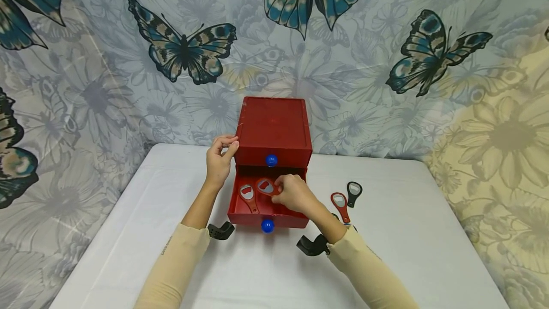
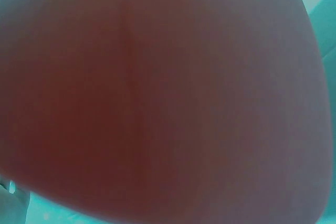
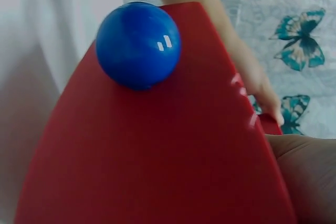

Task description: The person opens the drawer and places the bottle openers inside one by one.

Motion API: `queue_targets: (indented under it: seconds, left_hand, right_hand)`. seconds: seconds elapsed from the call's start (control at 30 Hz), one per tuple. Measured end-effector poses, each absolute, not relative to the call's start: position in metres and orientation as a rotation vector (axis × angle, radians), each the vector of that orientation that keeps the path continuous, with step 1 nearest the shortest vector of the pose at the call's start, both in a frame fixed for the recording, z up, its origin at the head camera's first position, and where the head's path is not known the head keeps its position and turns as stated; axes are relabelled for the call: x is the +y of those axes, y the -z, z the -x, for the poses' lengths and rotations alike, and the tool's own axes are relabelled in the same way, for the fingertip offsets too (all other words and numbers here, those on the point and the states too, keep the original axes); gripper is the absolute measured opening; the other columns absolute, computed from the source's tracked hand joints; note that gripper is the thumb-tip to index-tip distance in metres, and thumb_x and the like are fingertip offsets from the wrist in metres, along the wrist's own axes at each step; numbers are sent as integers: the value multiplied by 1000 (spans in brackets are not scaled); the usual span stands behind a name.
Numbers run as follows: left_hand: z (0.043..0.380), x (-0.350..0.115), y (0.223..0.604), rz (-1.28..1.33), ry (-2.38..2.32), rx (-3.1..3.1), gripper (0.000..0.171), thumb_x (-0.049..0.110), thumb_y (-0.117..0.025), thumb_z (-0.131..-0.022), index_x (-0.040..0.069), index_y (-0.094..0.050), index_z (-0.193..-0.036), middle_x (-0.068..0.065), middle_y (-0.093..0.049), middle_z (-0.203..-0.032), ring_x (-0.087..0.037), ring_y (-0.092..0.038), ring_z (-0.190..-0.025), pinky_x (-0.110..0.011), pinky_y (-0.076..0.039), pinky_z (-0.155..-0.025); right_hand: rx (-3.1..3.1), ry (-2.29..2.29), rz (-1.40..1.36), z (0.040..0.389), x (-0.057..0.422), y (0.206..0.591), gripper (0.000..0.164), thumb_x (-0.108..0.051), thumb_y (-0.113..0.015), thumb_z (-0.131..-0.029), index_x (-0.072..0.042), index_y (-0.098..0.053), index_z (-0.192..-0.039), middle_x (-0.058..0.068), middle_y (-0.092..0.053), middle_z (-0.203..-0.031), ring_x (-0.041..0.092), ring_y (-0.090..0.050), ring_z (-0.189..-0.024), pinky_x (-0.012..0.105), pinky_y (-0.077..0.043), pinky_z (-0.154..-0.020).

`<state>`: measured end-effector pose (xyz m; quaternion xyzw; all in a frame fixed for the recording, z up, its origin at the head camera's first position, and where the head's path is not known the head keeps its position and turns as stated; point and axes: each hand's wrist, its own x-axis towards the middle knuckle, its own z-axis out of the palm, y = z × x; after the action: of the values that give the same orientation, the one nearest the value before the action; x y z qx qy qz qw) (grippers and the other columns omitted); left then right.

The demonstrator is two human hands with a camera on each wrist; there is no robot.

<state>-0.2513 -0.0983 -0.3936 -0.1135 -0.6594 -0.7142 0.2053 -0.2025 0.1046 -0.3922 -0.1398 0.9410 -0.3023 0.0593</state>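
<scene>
A red two-drawer cabinet [image 1: 274, 125] stands on the table, its lower drawer [image 1: 246, 219] pulled out. Against the cabinet's upper left side rests my left hand [image 1: 219, 161], its fingertips touching the edge. My right hand [image 1: 296, 194] reaches into the drawer and pinches a red bottle opener [image 1: 267, 186] by its handle end. Left of it in the drawer lies another red bottle opener [image 1: 249, 197]. In the right wrist view, the drawer front [image 3: 152, 156] and its blue knob [image 3: 137, 45] hide the held opener. A blurred red surface [image 2: 157, 103] fills most of the left wrist view.
Right of the cabinet, a red bottle opener [image 1: 340, 204] and a black one [image 1: 353, 192] lie on the white tablecloth [image 1: 171, 194]. Something else there is partly covered by my right forearm. A butterfly-patterned cloth [image 1: 343, 70] hangs close behind the cabinet.
</scene>
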Motion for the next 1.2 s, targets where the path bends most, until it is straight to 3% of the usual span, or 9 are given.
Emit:
queue_targets:
  seconds: [0.2, 0.33, 0.53, 0.73, 0.93, 1.2]
  left_hand:
    - [251, -99, 394, 309, 1993, -1832, 21, -2, -60, -93, -19, -59, -104, -5, -56, -111, 2, -57, -89, -12, -52, -71]
    - [251, -99, 395, 310, 2002, -1827, 21, -2, -60, -93, -19, -59, -105, -8, -56, -112, 2, -57, -87, -12, -52, -72]
    - [251, -99, 394, 306, 1997, -1821, 21, -3, -60, -92, -20, -59, -105, -10, -56, -112, 2, -57, -90, -11, -51, -72]
    - [261, -100, 405, 318, 1986, -1802, 21, -2, -61, -92, -19, -60, -105, 3, -55, -107, 1, -58, -85, -11, -52, -70]
    - [273, -101, 419, 321, 1983, -1782, 21, 0, -62, -92, -17, -60, -104, 6, -57, -107, 0, -59, -88, -12, -53, -70]
    - [274, -101, 418, 288, 2002, -1796, 21, -5, -60, -92, -20, -59, -106, 6, -56, -107, 2, -57, -85, -11, -52, -70]
  right_hand:
    - [2825, 901, 392, 203, 100, 401, 30, -12, -81, -77, 3, -69, -101, 3, -54, -68, 14, -47, -64, 22, -37, -56]
    - [2843, 854, 383, 204, 97, 407, 33, -13, -82, -76, 3, -70, -102, 6, -61, -74, 17, -53, -69, 27, -46, -61]
    - [2878, 755, 389, 205, 94, 413, 34, -17, -84, -75, 2, -71, -100, 13, -72, -95, 25, -64, -85, 40, -56, -80]
    - [2871, 779, 429, 206, 96, 417, 26, -17, -81, -78, -1, -71, -95, 8, -70, -82, 19, -58, -73, 33, -52, -68]
    - [2861, 999, 501, 202, 107, 403, 19, -15, -74, -85, 0, -71, -98, 1, -61, -68, 10, -51, -61, 22, -43, -55]
    - [2932, 1273, 505, 199, 152, 385, 13, -13, -70, -88, -2, -73, -95, 9, -71, -86, 17, -62, -74, 25, -51, -65]
